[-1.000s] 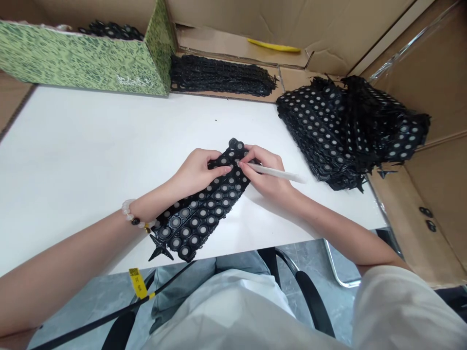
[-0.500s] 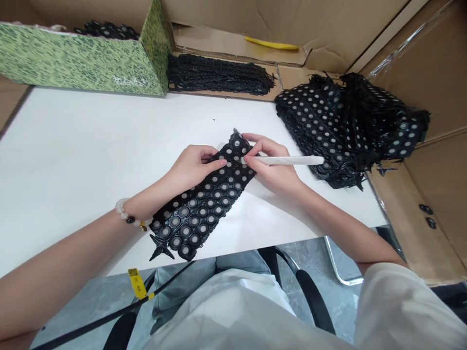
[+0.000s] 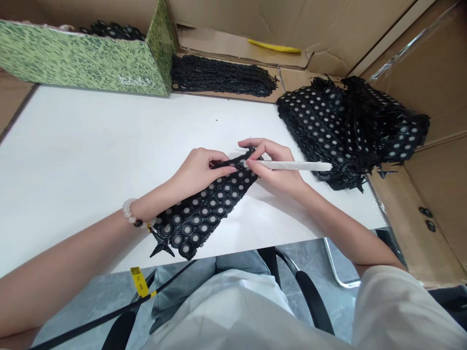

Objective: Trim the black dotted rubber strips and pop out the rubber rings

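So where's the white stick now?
In the head view, the white stick is in the right hand, tip at the black dotted sheet, back end near the black stack.

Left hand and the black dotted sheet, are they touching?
Touching. The head view shows the fingers of the left hand lying across the lifted upper end of the black dotted sheet.

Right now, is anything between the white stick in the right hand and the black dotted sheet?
Nothing visible: the white stick in the right hand meets the black dotted sheet at its raised end; fingers partly hide the tip.
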Demonstrator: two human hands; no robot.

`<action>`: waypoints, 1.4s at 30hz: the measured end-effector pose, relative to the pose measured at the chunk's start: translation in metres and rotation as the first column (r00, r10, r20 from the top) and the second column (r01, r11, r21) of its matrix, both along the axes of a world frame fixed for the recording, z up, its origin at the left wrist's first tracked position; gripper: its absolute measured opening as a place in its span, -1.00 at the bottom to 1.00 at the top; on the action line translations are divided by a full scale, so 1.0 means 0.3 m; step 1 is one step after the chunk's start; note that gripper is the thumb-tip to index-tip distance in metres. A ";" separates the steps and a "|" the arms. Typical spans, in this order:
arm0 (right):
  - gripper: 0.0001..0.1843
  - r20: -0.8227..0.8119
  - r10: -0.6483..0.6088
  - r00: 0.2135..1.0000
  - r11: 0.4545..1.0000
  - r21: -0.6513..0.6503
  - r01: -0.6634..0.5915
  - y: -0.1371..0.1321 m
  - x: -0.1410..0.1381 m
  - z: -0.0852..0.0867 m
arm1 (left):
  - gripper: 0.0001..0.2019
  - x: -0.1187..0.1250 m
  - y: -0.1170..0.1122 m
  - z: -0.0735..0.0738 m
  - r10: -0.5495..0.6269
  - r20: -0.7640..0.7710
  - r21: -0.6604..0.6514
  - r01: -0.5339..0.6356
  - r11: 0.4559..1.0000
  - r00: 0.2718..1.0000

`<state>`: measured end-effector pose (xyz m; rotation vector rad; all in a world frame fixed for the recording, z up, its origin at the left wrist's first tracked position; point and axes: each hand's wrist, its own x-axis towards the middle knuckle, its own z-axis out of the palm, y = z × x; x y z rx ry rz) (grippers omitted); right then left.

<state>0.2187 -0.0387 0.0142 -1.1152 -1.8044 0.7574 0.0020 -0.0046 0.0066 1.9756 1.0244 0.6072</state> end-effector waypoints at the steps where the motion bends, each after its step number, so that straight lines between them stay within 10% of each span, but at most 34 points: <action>1: -0.86 0.007 -0.003 1.000 1.000 0.008 0.003 0.001 0.000 0.000 | -0.68 0.001 -0.001 0.000 -0.001 0.001 0.006 0.001 1.000 1.000; 25: -0.83 0.051 -0.154 0.987 0.980 0.133 0.146 0.009 0.007 -0.019 | -0.77 -0.027 0.051 -0.026 0.062 -0.105 -0.029 -0.065 0.997 0.993; 33: -0.85 0.106 0.102 0.989 0.991 0.074 -0.110 0.011 -0.005 -0.037 | -0.74 -0.039 0.056 -0.008 -0.170 -0.040 -0.132 0.163 0.978 0.985; 42: -0.90 0.148 0.067 0.987 0.992 0.093 -0.081 0.011 -0.004 -0.053 | -0.73 -0.030 0.035 0.004 -0.069 -0.115 -0.029 0.066 0.997 0.991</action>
